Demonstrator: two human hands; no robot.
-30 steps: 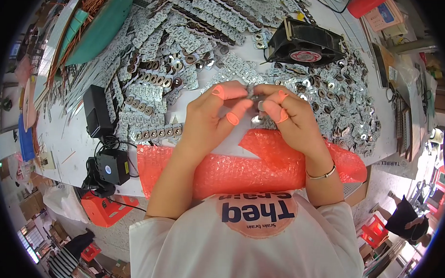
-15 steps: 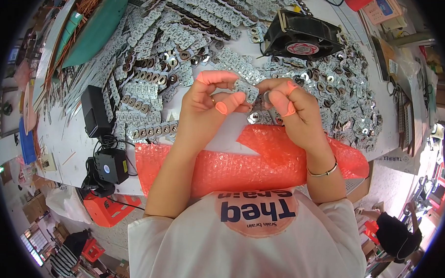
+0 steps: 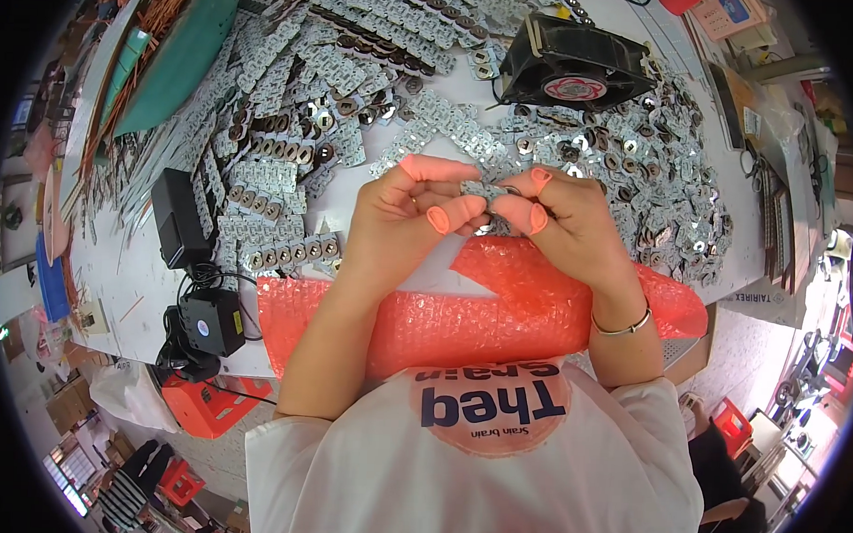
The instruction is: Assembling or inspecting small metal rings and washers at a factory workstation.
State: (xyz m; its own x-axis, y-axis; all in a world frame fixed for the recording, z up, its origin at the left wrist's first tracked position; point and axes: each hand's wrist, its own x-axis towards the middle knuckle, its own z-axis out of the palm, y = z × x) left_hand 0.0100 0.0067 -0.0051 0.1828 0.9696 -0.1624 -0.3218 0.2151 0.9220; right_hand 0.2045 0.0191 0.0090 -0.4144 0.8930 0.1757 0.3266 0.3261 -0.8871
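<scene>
My left hand (image 3: 414,210) is closed in a pinch on a small silvery metal plate (image 3: 483,189), with orange finger cots on its thumb and index finger. From the other side my right hand (image 3: 562,218), also wearing orange cots, pinches at the plate's right end. Whether a separate small part sits between its fingertips is hidden. Both hands hover above the white table (image 3: 339,207), over the top of a red bubble wrap sheet (image 3: 462,329). Heaps of similar stamped metal plates (image 3: 270,181), many with dark round discs, lie around them.
A black fan (image 3: 579,65) stands at the far right among loose plates (image 3: 669,181). On the left are a black box (image 3: 179,216), a power adapter (image 3: 210,320) with cables, and a green basin (image 3: 185,61) holding brown strips. Other people (image 3: 720,469) are nearby on the floor.
My hands have come together and slightly lower. The plate has turned flatter, and the small round grey part seen at my right fingertips is now hidden.
</scene>
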